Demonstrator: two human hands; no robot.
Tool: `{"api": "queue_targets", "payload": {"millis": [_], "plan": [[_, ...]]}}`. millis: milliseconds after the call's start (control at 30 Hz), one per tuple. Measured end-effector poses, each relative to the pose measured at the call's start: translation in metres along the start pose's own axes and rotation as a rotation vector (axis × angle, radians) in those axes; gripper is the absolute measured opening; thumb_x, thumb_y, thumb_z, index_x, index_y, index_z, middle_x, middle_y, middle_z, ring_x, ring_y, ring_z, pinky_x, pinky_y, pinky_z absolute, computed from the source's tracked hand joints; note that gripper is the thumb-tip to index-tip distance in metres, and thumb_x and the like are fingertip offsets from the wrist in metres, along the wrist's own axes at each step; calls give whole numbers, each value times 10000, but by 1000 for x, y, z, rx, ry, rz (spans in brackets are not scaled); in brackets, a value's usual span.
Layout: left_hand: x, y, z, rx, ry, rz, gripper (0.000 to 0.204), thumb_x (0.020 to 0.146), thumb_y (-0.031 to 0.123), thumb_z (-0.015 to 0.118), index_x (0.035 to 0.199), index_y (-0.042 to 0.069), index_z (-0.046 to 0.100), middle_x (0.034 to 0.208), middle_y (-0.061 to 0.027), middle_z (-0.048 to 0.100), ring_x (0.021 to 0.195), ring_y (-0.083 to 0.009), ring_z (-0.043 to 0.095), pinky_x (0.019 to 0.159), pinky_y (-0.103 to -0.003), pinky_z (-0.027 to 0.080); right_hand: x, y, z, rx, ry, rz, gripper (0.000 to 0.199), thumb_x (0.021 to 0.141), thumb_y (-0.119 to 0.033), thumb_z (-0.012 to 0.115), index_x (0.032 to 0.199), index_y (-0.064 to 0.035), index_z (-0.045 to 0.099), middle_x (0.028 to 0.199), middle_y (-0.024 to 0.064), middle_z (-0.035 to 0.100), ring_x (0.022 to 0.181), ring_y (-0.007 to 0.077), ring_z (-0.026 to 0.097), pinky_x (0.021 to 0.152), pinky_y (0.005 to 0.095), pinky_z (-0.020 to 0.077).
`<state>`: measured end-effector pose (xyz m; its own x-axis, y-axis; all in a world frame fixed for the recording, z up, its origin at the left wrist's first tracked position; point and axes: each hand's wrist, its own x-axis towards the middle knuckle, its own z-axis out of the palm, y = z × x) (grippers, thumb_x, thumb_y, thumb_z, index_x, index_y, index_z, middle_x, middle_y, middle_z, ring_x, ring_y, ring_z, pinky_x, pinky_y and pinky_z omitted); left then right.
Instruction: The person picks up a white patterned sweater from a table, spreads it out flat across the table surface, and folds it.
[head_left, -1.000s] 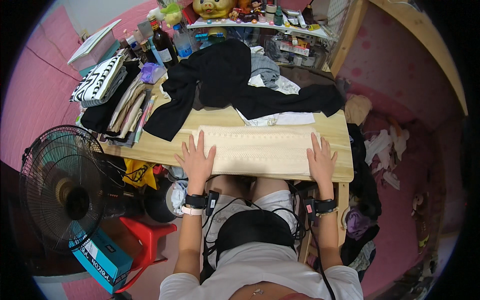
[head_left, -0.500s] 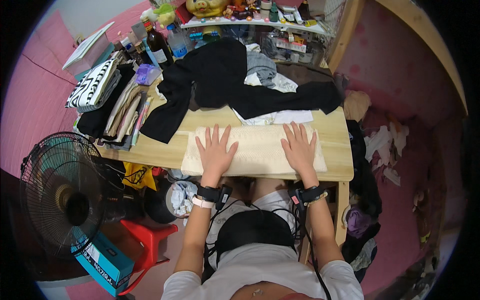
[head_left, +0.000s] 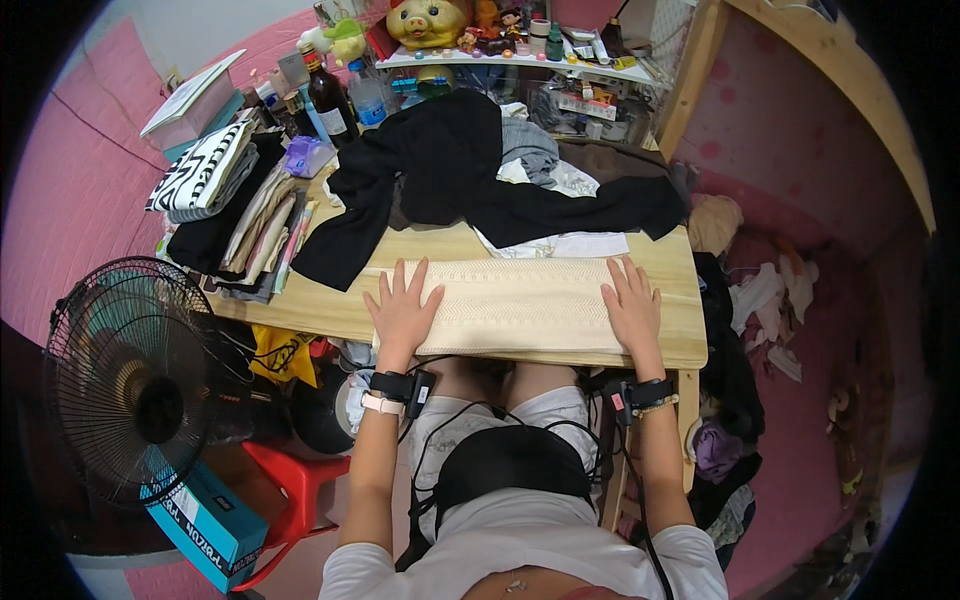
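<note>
A cream knitted garment (head_left: 520, 305), folded into a long flat rectangle, lies along the front edge of the wooden table (head_left: 335, 305). My left hand (head_left: 404, 308) rests flat on its left end, fingers spread. On the right end my right hand (head_left: 634, 308) lies palm down, its fingers stretched out. Neither hand grips anything. Just beyond the cream garment a black long-sleeved garment (head_left: 440, 165) is spread loosely over white and grey clothes (head_left: 528, 150).
A stack of folded clothes (head_left: 235, 215) stands at the table's left. Behind it are a dark bottle (head_left: 328, 100) and a plastic water bottle (head_left: 366, 95). A black fan (head_left: 135, 380) stands left of the table. Loose clothes (head_left: 765, 300) lie to the right.
My hands have slid apart across the cream garment, left hand to the left and right hand to the right, toward its ends. Both stay flat. The view has shifted slightly.
</note>
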<state>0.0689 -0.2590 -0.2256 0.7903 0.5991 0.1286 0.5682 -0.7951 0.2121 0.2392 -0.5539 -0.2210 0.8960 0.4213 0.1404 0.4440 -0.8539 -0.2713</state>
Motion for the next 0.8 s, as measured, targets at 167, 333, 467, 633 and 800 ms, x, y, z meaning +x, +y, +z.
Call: {"api": "queue_targets", "payload": {"millis": [167,333,467,633,800], "plan": [[-3,1,7,-1,55,-5,586,889,554,407,1410,291,353,1477,-117,299,1335,-418,263,1035,-651,164,-3,-6,5,-64,42,10,483,931,-410,404,1386,-246,397,1479,9,305,1344,277,290,1067,574,200],[-6,1,11,-25,93,-2,581,888,549,413,1404,288,362,1472,-116,309,1325,-415,277,1031,-655,168,-5,-8,4,-58,42,15,480,929,-387,410,1385,-240,397,1469,20,320,1337,286,297,1064,576,203],[-3,4,5,-40,82,7,575,888,533,422,1390,255,392,1466,-142,308,1343,-414,238,1034,-671,105,-5,-10,0,-50,48,3,485,932,-384,404,1388,-217,393,1468,41,322,1341,298,291,1063,593,184],[-6,36,-3,-18,136,70,559,886,485,450,1342,161,458,1449,-185,310,1365,-406,176,1031,-682,28,-14,-44,-5,-123,75,-147,486,940,-377,395,1378,-165,406,1471,76,315,1346,320,283,1060,627,129],[-20,61,32,-120,214,321,567,877,488,466,1317,131,496,1420,-172,371,1349,-343,266,1064,-621,79,-23,-70,23,-48,79,-345,475,931,-385,418,1363,-188,435,1445,64,364,1347,293,293,1080,588,121]]}}
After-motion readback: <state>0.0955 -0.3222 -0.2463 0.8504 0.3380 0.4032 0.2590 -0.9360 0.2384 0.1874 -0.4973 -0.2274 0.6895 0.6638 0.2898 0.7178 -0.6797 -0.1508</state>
